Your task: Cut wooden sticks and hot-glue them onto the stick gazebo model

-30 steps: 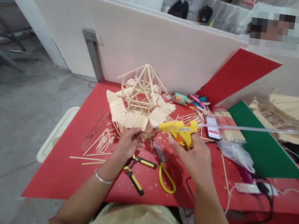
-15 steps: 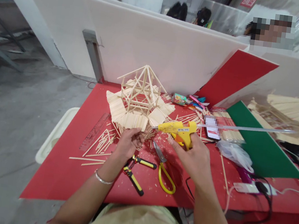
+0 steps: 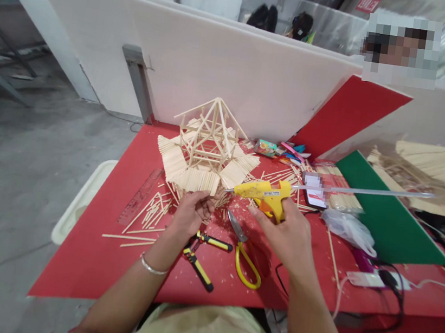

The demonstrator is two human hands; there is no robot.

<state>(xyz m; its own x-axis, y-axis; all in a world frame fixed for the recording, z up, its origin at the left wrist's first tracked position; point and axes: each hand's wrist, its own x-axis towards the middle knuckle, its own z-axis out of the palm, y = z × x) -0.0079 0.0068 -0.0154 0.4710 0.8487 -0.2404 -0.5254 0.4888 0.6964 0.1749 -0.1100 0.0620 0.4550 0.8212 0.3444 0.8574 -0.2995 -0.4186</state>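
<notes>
Glue gun (image 3: pixel 262 192) holds steady at the front of the stick-built model (image 3: pixel 211 143)

Almost nothing has changed over the last second: the whole view slides slightly, as if the head has turned, while both hands keep their places. The right hand (image 3: pixel 285 235) stays wrapped around the glue gun's handle, a clear glue stick (image 3: pixel 367 191) trailing from the back. The nozzle still points left, close to the model's front edge; whether it touches, or whether glue is flowing, is too small to tell.

The left hand (image 3: pixel 192 212) remains at that edge, just below the front panel (image 3: pixel 200 181) of laid sticks, its fingers curled together; I cannot tell whether they pinch a stick.

The model sits upright on the red surface (image 3: pixel 81 273), its peaked frame unmoved. The stillness suggests careful gluing at one spot, with no new piece visibly added. Nearer the body, scissors (image 3: pixel 248 268) and yellow-and-black pliers (image 3: pixel 198 277) lie untouched.
</notes>
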